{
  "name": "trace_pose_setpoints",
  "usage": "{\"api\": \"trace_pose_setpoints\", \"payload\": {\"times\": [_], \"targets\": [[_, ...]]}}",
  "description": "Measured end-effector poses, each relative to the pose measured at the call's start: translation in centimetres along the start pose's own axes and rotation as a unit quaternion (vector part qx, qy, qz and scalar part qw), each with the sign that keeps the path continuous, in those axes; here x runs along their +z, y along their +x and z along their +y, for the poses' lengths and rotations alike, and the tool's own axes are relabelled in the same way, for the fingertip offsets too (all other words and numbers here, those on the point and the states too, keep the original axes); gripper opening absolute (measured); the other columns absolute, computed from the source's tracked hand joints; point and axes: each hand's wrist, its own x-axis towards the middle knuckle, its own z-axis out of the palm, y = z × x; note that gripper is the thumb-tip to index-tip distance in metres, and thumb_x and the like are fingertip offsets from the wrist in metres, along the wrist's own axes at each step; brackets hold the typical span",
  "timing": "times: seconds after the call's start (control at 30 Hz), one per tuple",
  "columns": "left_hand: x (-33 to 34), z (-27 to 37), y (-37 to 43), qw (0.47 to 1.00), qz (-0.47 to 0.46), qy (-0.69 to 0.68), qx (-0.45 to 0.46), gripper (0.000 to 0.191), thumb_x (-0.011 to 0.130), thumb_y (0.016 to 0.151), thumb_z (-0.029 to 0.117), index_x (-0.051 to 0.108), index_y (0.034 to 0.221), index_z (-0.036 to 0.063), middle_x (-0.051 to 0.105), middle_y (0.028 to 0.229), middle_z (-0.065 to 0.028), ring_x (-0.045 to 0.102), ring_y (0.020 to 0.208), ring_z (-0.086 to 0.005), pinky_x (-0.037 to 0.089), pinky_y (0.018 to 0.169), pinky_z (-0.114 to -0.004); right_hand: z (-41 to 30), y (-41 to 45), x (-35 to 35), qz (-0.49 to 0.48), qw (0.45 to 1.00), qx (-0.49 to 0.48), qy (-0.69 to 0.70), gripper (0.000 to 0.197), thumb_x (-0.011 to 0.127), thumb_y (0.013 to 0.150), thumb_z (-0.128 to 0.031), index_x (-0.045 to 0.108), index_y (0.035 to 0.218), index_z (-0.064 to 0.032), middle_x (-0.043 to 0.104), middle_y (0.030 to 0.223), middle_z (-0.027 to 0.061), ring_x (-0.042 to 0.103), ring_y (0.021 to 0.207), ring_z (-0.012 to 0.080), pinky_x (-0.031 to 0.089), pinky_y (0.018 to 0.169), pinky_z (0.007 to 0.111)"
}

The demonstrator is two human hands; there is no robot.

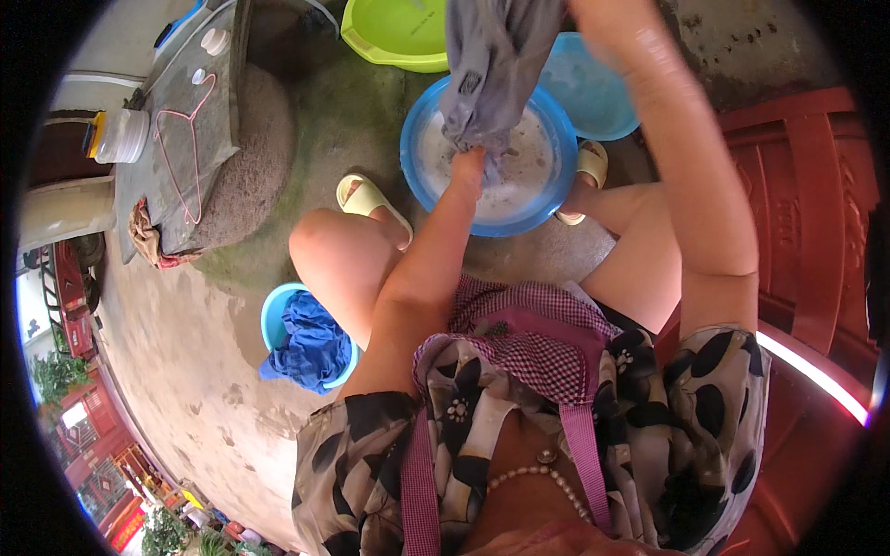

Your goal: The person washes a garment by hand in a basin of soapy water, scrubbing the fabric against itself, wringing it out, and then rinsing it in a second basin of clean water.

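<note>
A wet grey garment (494, 76) stretches from the top edge of the picture down over a blue basin (417, 177). My left hand (471, 170) grips its lower, bunched end just above the suds. At the top edge, my right hand (605, 31) is raised beside the garment's upper part, which it appears to hold up; its fingers are blurred and cut off by the frame. Cloudy, foamy water (518, 187) fills the blue basin, which stands on the floor between my feet.
A lime-green basin (403, 35) and a light-blue basin of water (584, 90) stand behind. By my left knee, a small blue tub (271, 316) holds blue cloth (309, 340). A stone slab (167, 167) bears a pink hanger (193, 118) and a jar (124, 137). Red door panels (786, 222) rise at right.
</note>
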Motion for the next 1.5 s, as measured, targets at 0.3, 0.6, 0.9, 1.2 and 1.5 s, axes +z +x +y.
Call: {"api": "trace_pose_setpoints", "payload": {"times": [0.3,0.6,0.9,1.2,1.5], "targets": [[-1.7,0.4,-0.7,0.960,-0.112,-0.229,-0.111,0.052,0.046,0.084,0.045,0.047,0.114,0.0025,0.054,0.110,-0.0135,0.052,0.101,-0.0271,0.042,0.085,-0.039,26.9,-14.8,0.5,-0.119,0.924,0.298,-0.206,0.046,0.065,0.074,-0.022,0.048,0.115,-0.0094,0.048,0.114,0.0168,0.050,0.100,0.0253,0.040,0.085,0.034],[-3.1,0.0,-1.4,0.998,-0.030,0.027,-0.055,0.060,0.046,0.079,0.056,0.051,0.111,0.0052,0.054,0.107,-0.0099,0.046,0.107,-0.0222,0.032,0.090,-0.052,31.0,-16.6,0.8,-0.053,0.926,0.248,-0.280,0.053,0.071,0.064,-0.011,0.050,0.113,-0.0101,0.048,0.111,0.0145,0.052,0.100,0.0278,0.046,0.081,0.033],[-6.2,-1.5,-3.3,0.922,-0.280,-0.166,0.208,0.060,0.053,0.080,0.038,0.035,0.124,0.0029,0.043,0.123,-0.0128,0.044,0.113,-0.0217,0.037,0.095,-0.037,13.7,-16.7,13.2,-0.154,0.974,0.014,-0.167,0.015,0.065,0.070,-0.018,0.054,0.075,-0.0086,0.053,0.079,0.0080,0.054,0.080,0.0295,0.043,0.072,0.035],[-1.2,-0.8,-1.4,0.928,-0.172,-0.329,-0.014,0.035,0.040,0.086,0.024,0.049,0.113,0.0022,0.055,0.107,-0.0131,0.054,0.098,-0.0252,0.045,0.084,-0.036,25.2,-13.1,8.3,0.035,0.934,0.085,-0.344,0.010,0.060,0.071,-0.021,0.057,0.074,-0.0112,0.057,0.075,0.0101,0.057,0.062,0.0289,0.046,0.056,0.038],[-3.2,3.1,-0.8,0.975,-0.116,-0.142,0.123,0.028,0.051,0.076,0.008,0.054,0.104,0.0060,0.055,0.097,-0.0080,0.052,0.093,-0.0204,0.042,0.077,-0.030,35.4,-11.1,-0.6,0.126,0.892,0.204,-0.383,0.020,0.058,0.077,-0.027,0.056,0.075,-0.0066,0.056,0.079,0.0169,0.054,0.075,0.0338,0.044,0.067,0.041]]}}
